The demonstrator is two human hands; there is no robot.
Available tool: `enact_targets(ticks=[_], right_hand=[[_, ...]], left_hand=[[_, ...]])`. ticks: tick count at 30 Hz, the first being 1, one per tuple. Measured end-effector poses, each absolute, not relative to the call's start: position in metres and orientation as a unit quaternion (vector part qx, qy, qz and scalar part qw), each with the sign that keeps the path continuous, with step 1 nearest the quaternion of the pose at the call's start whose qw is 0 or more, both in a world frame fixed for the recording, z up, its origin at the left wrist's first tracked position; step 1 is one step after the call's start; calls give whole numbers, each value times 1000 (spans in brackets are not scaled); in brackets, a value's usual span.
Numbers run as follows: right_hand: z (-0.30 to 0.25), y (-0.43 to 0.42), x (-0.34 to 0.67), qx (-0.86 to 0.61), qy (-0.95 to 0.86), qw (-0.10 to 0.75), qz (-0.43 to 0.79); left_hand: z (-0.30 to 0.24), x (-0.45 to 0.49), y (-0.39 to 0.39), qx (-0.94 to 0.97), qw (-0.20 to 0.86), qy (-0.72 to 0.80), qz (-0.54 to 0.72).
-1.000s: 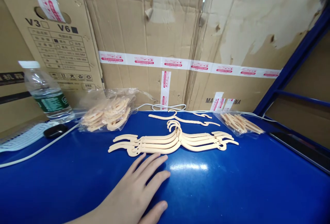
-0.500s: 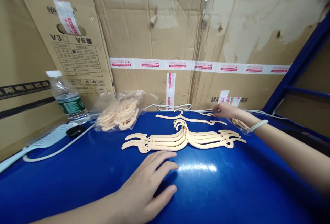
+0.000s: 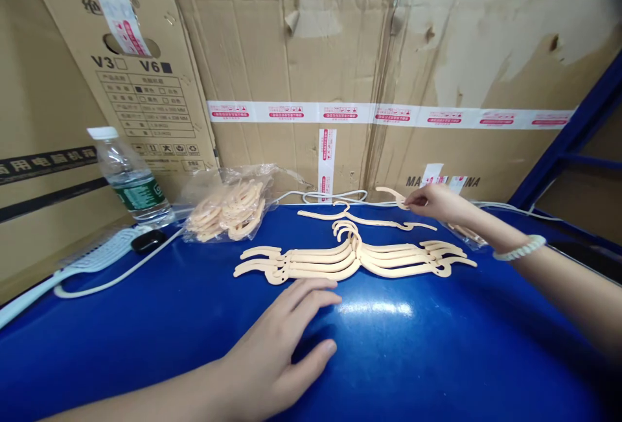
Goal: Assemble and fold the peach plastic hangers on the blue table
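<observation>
Several beige plastic hangers (image 3: 321,265) lie stacked on the blue table, their hooks bunched at the middle. Just in front of them rests my left hand (image 3: 286,331), fingers spread and holding nothing. Behind the stack is one more hanger (image 3: 376,220), lying flat with its hook toward the wall. At the back right, my right hand (image 3: 435,201) pinches a curved beige hanger piece (image 3: 390,194), raised off the table. The pinched end is partly hidden by my fingers. A clear bag with beige pieces (image 3: 464,234) lies beneath my right wrist.
A clear plastic bag of beige hanger parts (image 3: 228,205) sits at the back left. Near it stand a water bottle (image 3: 138,182), a black case (image 3: 148,240) and a light blue hairbrush (image 3: 104,253). A white cable (image 3: 121,279) crosses the table, and cardboard (image 3: 272,59) lines the back.
My right hand has lifted the curved hanger piece up from the table at the back right. My left hand stays almost in place. The view has shifted slightly.
</observation>
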State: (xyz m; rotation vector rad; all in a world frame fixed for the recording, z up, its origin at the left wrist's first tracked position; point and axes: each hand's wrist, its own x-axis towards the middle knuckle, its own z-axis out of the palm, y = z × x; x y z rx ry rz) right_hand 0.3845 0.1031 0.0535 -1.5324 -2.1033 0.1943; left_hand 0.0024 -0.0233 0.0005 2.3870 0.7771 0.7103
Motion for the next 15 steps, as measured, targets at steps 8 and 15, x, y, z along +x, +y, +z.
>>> enact_targets(ticks=[8, 15], right_hand=[[35, -1, 255, -408, -773, 335, 352], [33, -6, 225, -379, -806, 324, 319]], left_hand=[[-2, 15, -11, 658, 570, 338, 358], [4, 17, -10, 571, 620, 364, 396]])
